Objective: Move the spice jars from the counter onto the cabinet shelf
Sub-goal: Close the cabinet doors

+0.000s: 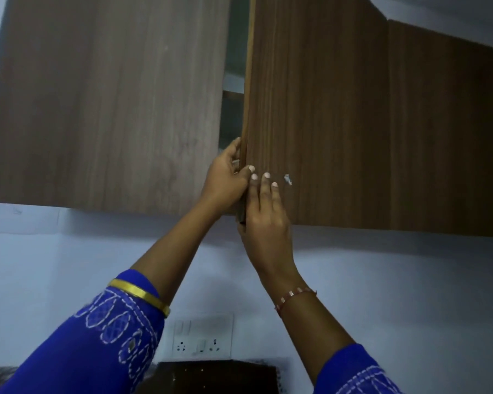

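No spice jar is in view. The right cabinet door (319, 109) stands slightly ajar, and a narrow gap shows a pale shelf (234, 82) inside. My left hand (225, 180) grips the door's free edge near its lower corner, fingers behind the edge and thumb on the front. My right hand (268, 220) lies just below it with straight fingers pressed flat on the door's front. Its thumb is hidden behind the door's bottom corner.
The left cabinet door (106, 103) is closed. A small metal bit (287, 179) sticks out of the right door beside my fingers. Below on the pale wall is a switch and socket plate (202, 336). A dark surface (217, 376) shows at the bottom edge.
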